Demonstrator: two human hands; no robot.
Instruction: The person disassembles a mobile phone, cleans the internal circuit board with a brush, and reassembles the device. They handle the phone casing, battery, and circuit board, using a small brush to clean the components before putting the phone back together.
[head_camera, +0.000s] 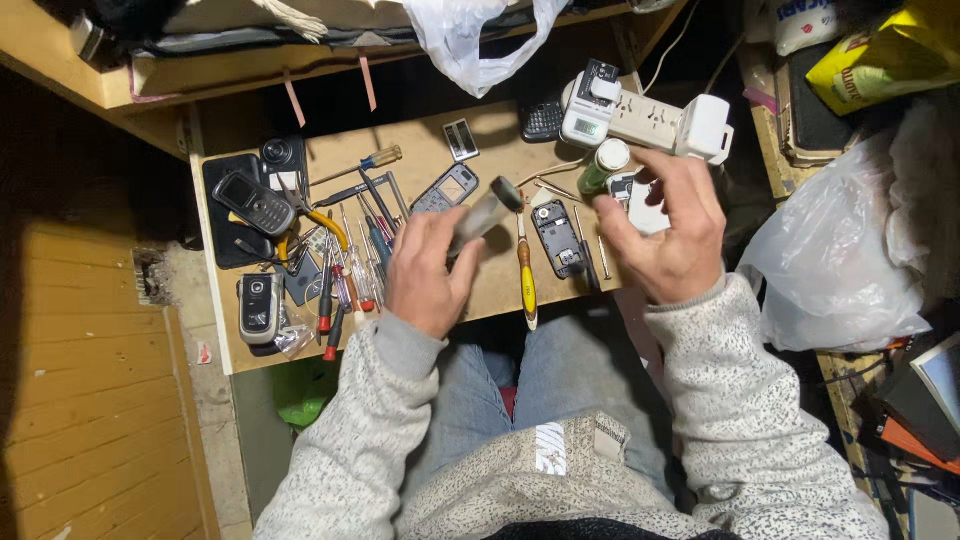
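On the small wooden bench (480, 130), far left, lie two phones (255, 200) beside a heap of screwdrivers (345, 270). Left hand (425, 270) is clamped round a grey phone body (485, 215), held above the bench's middle. Right hand (670, 235) hovers with fingers spread, holding nothing, near a green-and-white bottle (603, 165) and white power strip (650, 120).

Our left hand (428, 268) curls shut at nine o'clock, fingers pointing toward one o'clock; our right hand (672, 228) hovers at three o'clock, fingers spread, palm leftward.
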